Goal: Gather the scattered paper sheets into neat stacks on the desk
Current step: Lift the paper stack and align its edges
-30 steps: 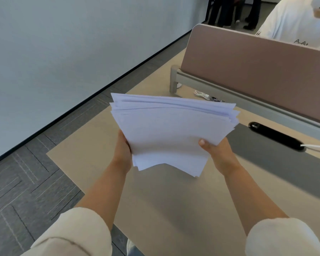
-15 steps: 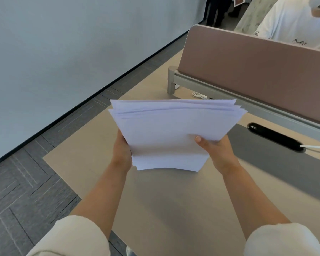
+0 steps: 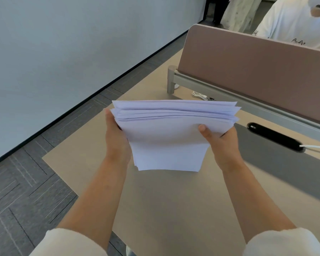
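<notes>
The paper stack (image 3: 166, 137) is held above the desk (image 3: 170, 204), gripped at its sides by the left hand (image 3: 116, 133) and the right hand (image 3: 220, 139). Its far edges are uneven, so gathering looks done but squaring and setting down remain. No loose sheets show. The black grommet (image 3: 273, 136) bears a small mark, too small to read.

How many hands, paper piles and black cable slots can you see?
Hands: 2, the left hand and the right hand
Paper piles: 1, the paper pile held in both hands
Black cable slots: 1, the black cable slot
Total: 4
</notes>
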{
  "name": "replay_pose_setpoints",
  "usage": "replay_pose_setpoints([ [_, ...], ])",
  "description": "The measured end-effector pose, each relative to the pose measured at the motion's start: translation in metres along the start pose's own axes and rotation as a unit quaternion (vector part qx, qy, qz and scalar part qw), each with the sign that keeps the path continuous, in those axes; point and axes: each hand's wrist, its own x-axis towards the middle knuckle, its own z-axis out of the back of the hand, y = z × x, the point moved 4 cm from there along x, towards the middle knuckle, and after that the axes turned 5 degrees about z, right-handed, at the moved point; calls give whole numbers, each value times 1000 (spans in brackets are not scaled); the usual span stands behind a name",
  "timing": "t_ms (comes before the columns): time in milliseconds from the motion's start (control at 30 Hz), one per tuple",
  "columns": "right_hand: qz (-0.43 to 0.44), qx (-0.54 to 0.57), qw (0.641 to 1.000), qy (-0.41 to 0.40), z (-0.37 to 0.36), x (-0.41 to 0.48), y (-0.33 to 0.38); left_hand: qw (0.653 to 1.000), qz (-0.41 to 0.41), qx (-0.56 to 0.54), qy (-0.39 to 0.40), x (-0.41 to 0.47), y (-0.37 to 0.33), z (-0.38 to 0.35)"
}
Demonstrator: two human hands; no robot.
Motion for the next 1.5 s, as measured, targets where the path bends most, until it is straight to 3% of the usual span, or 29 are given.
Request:
replay_pose_setpoints([
  [100, 29, 1, 999, -43, -3, 3, 19, 998, -47, -48, 8, -14, -23, -9],
  [233, 52, 0, 993, -106, -5, 6, 36, 993, -108, 50, -18, -24, -40, -17],
  [333, 47, 0, 985, -164, -8, 8, 41, 989, -118, 71, -55, -24, -41, -17],
  [467, 21, 6, 984, -179, -14, 6, 43, 989, -113, 64, -75, -25, -41, -19],
  [833, 29, -10, 985, -170, -20, 6, 56, 989, -124, 65, -41, -28, -42, -20],
  [900, 20, -19, 983, -182, -20, 7, 57, 987, -123, 88, -51, -29, -42, -20],
  [1033, 27, -13, 983, -183, -14, 8, 56, 993, -96, 29, -58, -27, -43, -17],
  [1500, -12, -43, 989, -139, -12, 5, 50, 989, -85, 85, -81, -26, -39, -12],
])
